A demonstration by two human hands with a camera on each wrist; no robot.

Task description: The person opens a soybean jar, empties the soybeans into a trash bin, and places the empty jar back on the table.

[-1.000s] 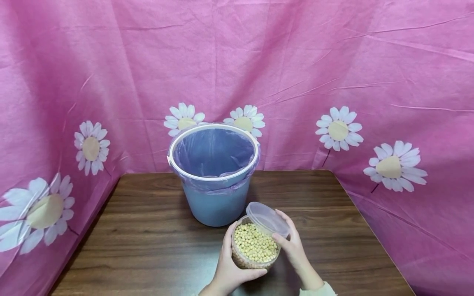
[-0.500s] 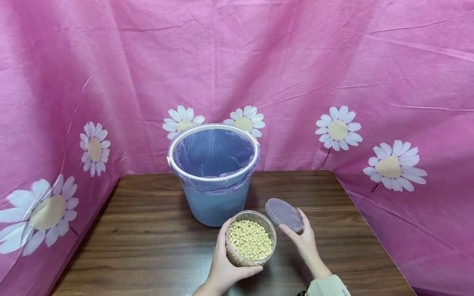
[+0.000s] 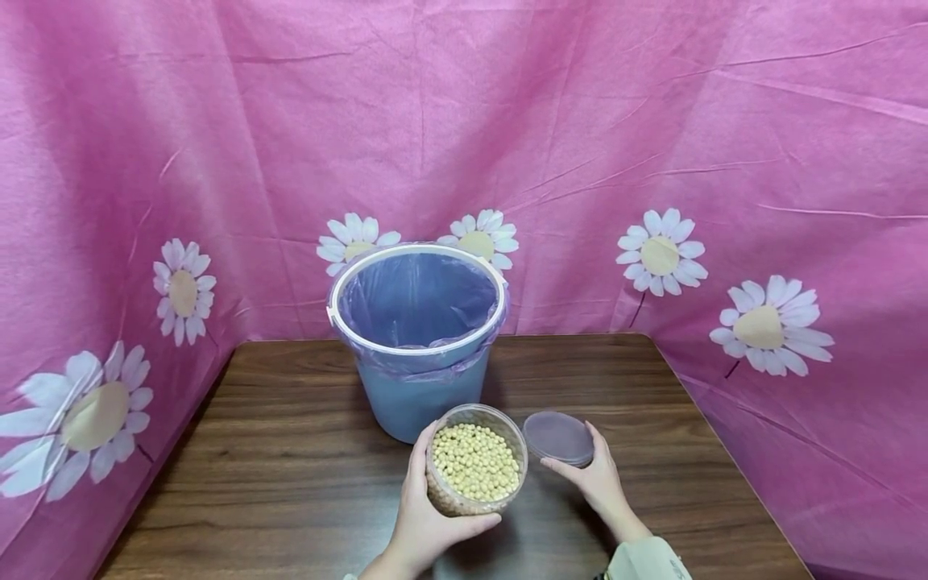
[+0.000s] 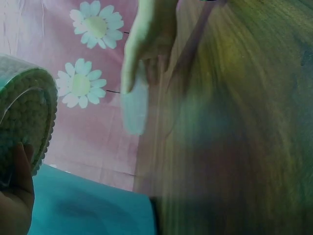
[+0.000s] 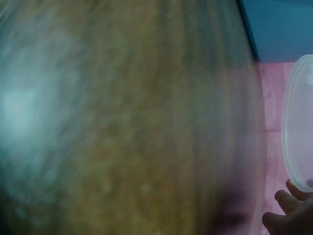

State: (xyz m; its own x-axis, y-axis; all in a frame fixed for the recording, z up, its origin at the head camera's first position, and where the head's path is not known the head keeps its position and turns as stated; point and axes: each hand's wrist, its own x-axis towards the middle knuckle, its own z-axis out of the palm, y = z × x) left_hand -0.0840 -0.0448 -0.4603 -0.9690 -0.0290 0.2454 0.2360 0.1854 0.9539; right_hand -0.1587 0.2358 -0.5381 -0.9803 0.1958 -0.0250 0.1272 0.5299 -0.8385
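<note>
Left hand (image 3: 420, 515) wrapped around a clear round tub (image 3: 474, 459) of pale yellow beans (image 3: 474, 463), held just above a dark wooden table (image 3: 290, 483), open top facing up. Right hand (image 3: 590, 479) just beside it, fingers curled under the rim of the tub's clear lid (image 3: 558, 437), gripping it flat and low over the tabletop, apart from the tub. Directly beyond both hands, near the tub, a blue bucket (image 3: 420, 395) lined with a thin purple bag (image 3: 420, 302), mouth open. Behind and to both sides, a pink cloth (image 3: 652, 121) printed with white daisies.

Likely step: lid off and being put aside, tub ready for tipping. Next move probably calls for letting go of the lid onto the table, then lifting the tub over the bucket's rim and tilting slowly so no beans spill onto the wood.
</note>
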